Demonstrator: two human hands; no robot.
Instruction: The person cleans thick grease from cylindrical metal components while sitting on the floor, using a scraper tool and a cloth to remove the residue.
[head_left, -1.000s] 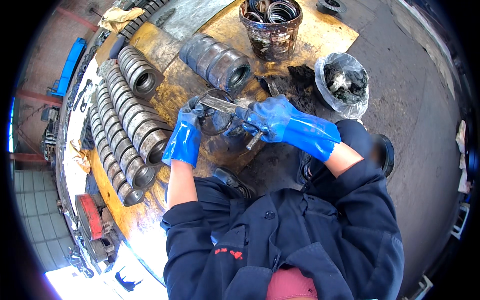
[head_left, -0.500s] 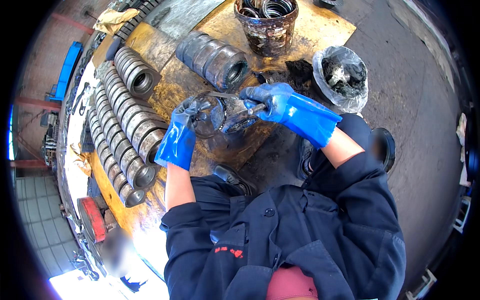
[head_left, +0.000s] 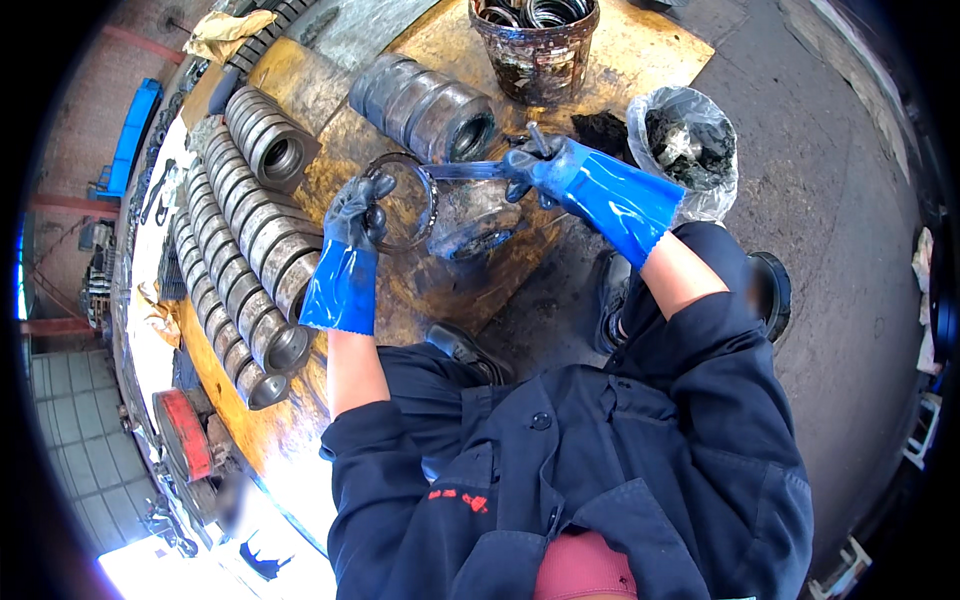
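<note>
Left hand (head_left: 355,212), blue glove with darkened fingers: we find it curled partly closed, gripping the near-left edge of one thin dark ring (head_left: 434,205). The ring is raised over the stained yellow board (head_left: 520,225), between the hands.

Right hand (head_left: 545,170), matching glove: we find it closed around a flat scraper (head_left: 468,171), its handle poking up past the fingers. The blade points left to the ring's upper right rim; we cannot tell whether they touch.

Below the blade, we list one grimy round metal part (head_left: 470,225). Just beyond, one ribbed metal cylinder (head_left: 425,108) on its side. Farther, one dirty bucket (head_left: 530,68) of rings.

To the right, one bin lined with a clear plastic bag (head_left: 712,205), dark waste inside.

To the left, we record rows of grooved metal cylinders (head_left: 240,215).
</note>
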